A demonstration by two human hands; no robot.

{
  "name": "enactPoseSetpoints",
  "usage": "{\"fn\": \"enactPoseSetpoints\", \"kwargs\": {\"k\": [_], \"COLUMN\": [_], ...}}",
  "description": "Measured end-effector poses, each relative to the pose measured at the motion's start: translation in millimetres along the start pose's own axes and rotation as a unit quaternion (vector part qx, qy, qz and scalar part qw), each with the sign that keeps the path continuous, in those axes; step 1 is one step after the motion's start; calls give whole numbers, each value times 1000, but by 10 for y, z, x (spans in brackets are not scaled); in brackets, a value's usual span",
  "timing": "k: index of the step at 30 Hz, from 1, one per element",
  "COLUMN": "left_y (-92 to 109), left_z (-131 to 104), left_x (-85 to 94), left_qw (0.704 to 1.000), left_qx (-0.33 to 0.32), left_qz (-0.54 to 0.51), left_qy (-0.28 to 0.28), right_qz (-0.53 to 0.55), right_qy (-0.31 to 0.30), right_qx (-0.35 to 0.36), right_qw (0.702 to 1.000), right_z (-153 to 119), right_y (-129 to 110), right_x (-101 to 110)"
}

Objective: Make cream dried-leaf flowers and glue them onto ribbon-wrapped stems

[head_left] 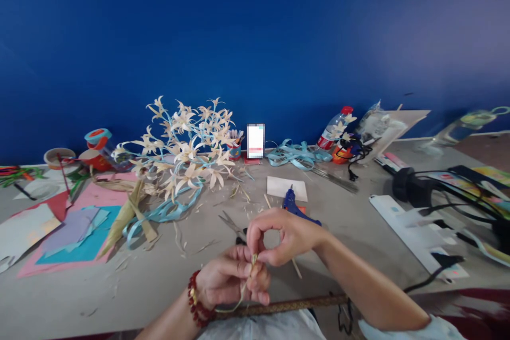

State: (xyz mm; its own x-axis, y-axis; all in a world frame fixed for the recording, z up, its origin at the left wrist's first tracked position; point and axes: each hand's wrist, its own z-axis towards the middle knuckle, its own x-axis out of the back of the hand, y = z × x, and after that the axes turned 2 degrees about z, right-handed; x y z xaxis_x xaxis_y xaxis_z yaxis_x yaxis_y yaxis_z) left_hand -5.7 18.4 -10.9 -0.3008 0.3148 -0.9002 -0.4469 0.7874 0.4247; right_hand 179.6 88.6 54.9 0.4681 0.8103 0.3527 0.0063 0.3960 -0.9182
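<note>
Close to the table's front edge, my left hand (229,273), with a red bead bracelet (195,297) at its wrist, pinches a small pale yellow-green strip (254,260). A thin tail of it hangs below the fingers. From above, my right hand (279,231) meets the strip's top end, thumb and fingertips closed on it. Behind my hands lie scissors (231,224), their handles partly hidden. A blue glue gun (292,202) rests just beyond my right hand, by a white card (274,187). Pale flowers with blue-wrapped stems (187,146) stand at the back.
Coloured paper sheets (67,234) and dried husks (123,218) cover the left side. Light blue ribbon (295,154), a bottle (332,130) and a phone-like screen (255,141) stand along the back. A white power strip (414,239) with black cables lies right. Scraps litter the table.
</note>
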Motion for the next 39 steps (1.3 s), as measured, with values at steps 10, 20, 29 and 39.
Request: {"fn": "enactPoseSetpoints", "kwargs": {"k": [10,20,29,39], "left_y": [6,7,29,58], "left_z": [7,-11,-43,-113], "left_x": [-40,-44,-40,-104], "left_qw": [1000,1000,997,932], "left_qx": [15,13,-18,-161], "left_qz": [-13,-6,44,212], "left_qy": [-9,2,59,247], "right_qz": [12,7,-13,-101], "right_qy": [4,20,29,57], "right_qx": [29,29,31,21], "right_qw": [999,999,999,993], "right_z": [22,33,48,28], "right_y": [96,97,71,57], "right_x": [-34,-47,-52,-39]}}
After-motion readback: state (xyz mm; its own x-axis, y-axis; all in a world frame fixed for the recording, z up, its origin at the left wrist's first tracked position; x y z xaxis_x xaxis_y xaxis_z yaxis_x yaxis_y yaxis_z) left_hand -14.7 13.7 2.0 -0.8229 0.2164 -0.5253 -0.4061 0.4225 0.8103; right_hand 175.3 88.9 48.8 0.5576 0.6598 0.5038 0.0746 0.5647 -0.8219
